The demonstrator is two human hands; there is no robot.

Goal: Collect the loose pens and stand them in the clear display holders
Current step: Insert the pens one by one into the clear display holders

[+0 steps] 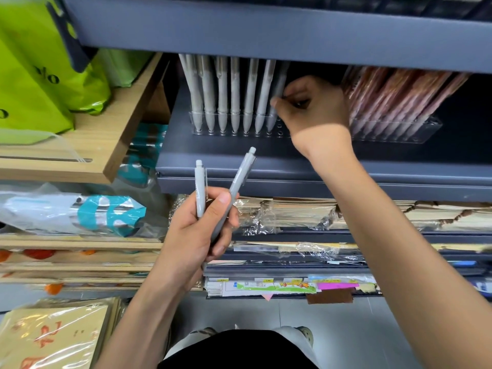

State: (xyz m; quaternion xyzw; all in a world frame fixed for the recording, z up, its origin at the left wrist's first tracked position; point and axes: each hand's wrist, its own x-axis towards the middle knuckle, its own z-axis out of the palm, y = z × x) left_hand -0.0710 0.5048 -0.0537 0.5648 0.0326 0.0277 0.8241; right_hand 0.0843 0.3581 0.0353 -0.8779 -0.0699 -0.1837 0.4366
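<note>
— Grey shelf (239, 162), clear holder (234, 125) on it. Step?
— Slotting. Pinches a grey pen (278, 87) with right hand (312, 106), stands it at the row's right end. Grips two spare pens (200, 193) in left hand (198, 235), below the shelf. Next, probably: needs one passed across to a free hole (280, 127).

- We see bright overhead light; the upper shelf (266, 30) shadows the right hand (314, 102) to the wrist.
- Glare streaks the plastic wrap (34, 209) at our left.
- Shelf edges bow near the borders.
</note>
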